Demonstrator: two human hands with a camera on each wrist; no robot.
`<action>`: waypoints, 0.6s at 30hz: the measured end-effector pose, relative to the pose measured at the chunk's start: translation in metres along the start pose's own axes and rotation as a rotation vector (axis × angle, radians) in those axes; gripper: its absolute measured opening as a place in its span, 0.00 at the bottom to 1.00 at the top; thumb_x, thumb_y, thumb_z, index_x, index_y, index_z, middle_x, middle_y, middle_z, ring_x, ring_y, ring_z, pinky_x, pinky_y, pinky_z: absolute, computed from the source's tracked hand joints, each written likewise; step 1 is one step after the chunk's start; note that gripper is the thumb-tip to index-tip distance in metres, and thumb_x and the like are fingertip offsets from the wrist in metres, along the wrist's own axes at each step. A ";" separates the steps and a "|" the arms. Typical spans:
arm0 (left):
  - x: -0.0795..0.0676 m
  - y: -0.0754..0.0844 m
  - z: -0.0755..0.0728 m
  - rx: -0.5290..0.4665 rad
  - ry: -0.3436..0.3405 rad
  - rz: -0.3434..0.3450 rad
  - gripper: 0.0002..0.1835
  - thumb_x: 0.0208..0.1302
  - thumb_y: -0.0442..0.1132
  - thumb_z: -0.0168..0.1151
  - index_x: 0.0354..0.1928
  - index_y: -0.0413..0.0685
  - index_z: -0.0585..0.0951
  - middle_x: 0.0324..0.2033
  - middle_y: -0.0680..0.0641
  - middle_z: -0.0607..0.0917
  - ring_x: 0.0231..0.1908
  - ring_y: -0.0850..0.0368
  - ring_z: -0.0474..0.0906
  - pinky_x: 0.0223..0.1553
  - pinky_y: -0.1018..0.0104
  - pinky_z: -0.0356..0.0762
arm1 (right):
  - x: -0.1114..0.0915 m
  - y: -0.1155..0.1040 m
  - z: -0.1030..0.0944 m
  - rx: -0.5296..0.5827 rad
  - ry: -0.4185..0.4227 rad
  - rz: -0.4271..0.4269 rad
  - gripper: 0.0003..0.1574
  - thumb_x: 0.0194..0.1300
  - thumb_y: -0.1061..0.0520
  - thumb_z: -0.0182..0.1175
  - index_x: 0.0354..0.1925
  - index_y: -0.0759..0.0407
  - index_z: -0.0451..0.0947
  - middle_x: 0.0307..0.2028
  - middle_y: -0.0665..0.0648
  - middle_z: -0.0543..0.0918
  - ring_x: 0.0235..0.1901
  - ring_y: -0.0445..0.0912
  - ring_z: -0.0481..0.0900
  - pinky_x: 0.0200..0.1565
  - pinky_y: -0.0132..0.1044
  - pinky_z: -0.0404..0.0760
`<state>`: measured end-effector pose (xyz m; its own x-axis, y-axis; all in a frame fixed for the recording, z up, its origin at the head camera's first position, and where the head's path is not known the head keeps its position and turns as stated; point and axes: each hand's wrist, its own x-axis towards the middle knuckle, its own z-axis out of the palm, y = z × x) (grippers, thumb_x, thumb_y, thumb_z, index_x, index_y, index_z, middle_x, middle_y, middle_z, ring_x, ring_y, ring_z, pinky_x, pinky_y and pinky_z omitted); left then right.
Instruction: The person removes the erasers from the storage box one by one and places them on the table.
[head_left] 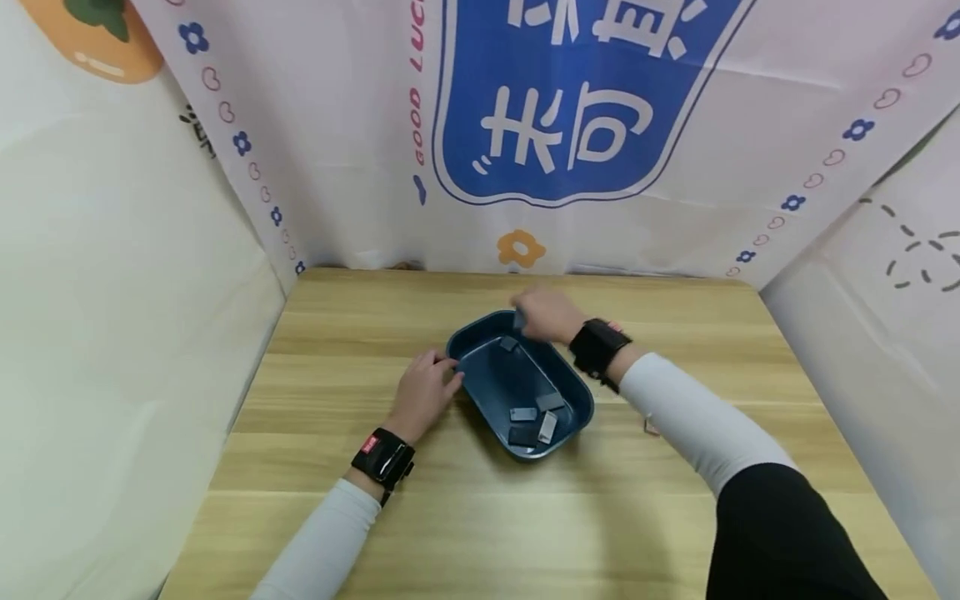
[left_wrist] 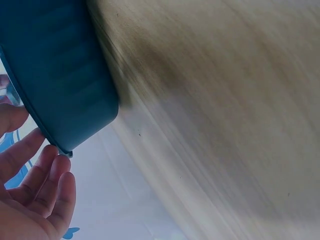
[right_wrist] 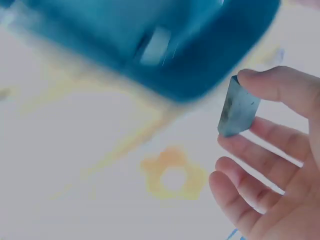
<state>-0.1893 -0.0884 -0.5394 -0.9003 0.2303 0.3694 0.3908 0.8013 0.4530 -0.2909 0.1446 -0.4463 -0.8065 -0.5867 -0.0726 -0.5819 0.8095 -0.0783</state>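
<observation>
A dark blue tray (head_left: 495,383) with raised sides sits on the wooden table, holding several small grey rectangular pieces, most of them at its near end. My left hand (head_left: 425,394) pinches the tray's left rim between thumb and fingers; the left wrist view shows the hand (left_wrist: 37,185) at the corner of the tray's wall (left_wrist: 65,75). Over the far right rim, my right hand (head_left: 551,315) pinches a grey rectangular block (right_wrist: 239,107). In the right wrist view, thumb and fingertips hold that block beside the tray's corner, apart from it.
A small pale piece (head_left: 651,427) lies on the table (head_left: 337,333) to the right of the tray, partly behind the right forearm. Printed cloth (head_left: 360,192) hangs along the table's back edge, and pale sheets (head_left: 112,333) close off both sides.
</observation>
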 end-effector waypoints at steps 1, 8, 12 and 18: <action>0.000 0.000 0.000 -0.001 0.001 0.001 0.11 0.59 0.39 0.69 0.41 0.39 0.86 0.37 0.44 0.82 0.39 0.50 0.77 0.40 0.59 0.78 | -0.005 0.013 -0.007 0.033 -0.001 0.056 0.23 0.53 0.62 0.66 0.49 0.65 0.79 0.41 0.62 0.83 0.38 0.53 0.79 0.38 0.44 0.80; 0.003 0.000 -0.003 -0.001 -0.031 -0.027 0.12 0.60 0.39 0.69 0.42 0.39 0.86 0.38 0.44 0.82 0.40 0.50 0.77 0.41 0.59 0.78 | -0.043 0.099 0.021 0.096 -0.088 0.348 0.09 0.48 0.61 0.63 0.27 0.63 0.72 0.23 0.55 0.71 0.24 0.48 0.63 0.26 0.37 0.63; 0.003 0.001 -0.004 -0.006 -0.047 -0.016 0.12 0.60 0.39 0.69 0.42 0.38 0.86 0.39 0.43 0.82 0.42 0.49 0.77 0.44 0.58 0.79 | -0.063 0.121 0.055 0.123 -0.234 0.436 0.05 0.53 0.62 0.57 0.25 0.60 0.69 0.23 0.54 0.67 0.24 0.47 0.62 0.25 0.36 0.61; 0.003 -0.002 -0.004 -0.006 -0.052 -0.027 0.12 0.61 0.40 0.68 0.42 0.39 0.86 0.39 0.44 0.82 0.41 0.50 0.77 0.43 0.58 0.78 | -0.060 0.117 0.053 0.080 -0.245 0.381 0.14 0.59 0.59 0.61 0.41 0.67 0.78 0.37 0.66 0.82 0.35 0.58 0.78 0.34 0.45 0.79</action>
<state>-0.1915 -0.0916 -0.5356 -0.9192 0.2370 0.3145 0.3672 0.8045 0.4669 -0.3046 0.2736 -0.5041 -0.9073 -0.2433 -0.3431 -0.2314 0.9699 -0.0759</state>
